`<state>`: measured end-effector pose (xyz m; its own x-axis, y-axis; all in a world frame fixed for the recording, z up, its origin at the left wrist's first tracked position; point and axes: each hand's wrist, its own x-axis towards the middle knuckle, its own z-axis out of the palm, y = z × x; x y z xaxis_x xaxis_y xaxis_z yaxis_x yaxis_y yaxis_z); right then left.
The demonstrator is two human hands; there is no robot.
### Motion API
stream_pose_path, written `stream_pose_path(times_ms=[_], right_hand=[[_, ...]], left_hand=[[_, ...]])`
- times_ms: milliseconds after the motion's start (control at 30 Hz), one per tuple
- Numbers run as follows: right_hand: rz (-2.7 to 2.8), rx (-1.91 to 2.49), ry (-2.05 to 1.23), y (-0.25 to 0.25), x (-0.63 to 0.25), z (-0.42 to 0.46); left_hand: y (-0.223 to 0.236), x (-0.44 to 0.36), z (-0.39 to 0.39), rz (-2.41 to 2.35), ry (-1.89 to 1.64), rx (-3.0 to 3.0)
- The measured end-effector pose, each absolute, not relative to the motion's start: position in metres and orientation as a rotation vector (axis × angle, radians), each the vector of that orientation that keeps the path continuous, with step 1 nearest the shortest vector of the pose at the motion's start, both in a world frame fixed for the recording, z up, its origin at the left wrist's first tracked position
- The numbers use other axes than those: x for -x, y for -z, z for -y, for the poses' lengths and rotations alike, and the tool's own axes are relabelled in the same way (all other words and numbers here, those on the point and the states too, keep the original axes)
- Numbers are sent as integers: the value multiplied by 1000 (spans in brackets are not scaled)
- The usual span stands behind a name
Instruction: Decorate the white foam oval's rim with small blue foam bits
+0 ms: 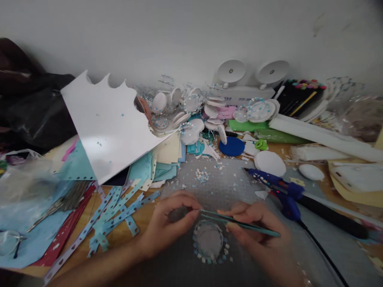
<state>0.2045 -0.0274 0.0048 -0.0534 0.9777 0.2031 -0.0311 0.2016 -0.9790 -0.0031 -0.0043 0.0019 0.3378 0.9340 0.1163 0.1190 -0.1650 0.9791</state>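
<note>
My right hand [254, 225] is closed on teal tweezers [239, 221], whose tips point left. My left hand [170, 221] is pinched at the tweezers' tips; whatever its fingers hold is too small to make out. Just below both hands, on the grey mat [221, 183], lies a round clear disc [208, 241] ringed with small blue and white squares.
A blue glue gun [279, 191] with a black cord lies right of my hands. Punched blue paper strips [119, 211] and scissors [60, 203] lie left. A large white card [107, 127], white foam discs [269, 162], a blue disc [231, 146] and markers [302, 95] crowd the back.
</note>
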Motion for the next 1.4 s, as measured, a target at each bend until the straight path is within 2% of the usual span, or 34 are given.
stream_pose_path(times_ms=[333, 467, 933, 1400], right_hand=[[1039, 1060, -1309, 1, -209, 22], [958, 1028, -1270, 4, -213, 18], [1192, 1145, -1171, -10, -207, 22], [1171, 1158, -1266, -12, -206, 20]], left_hand=[[-1, 1, 4, -988, -991, -1572], [1, 2, 2, -1017, -1029, -1555], [-1, 0, 4, -987, -906, -1596], [-4, -1, 2, -968, -876, -1613]])
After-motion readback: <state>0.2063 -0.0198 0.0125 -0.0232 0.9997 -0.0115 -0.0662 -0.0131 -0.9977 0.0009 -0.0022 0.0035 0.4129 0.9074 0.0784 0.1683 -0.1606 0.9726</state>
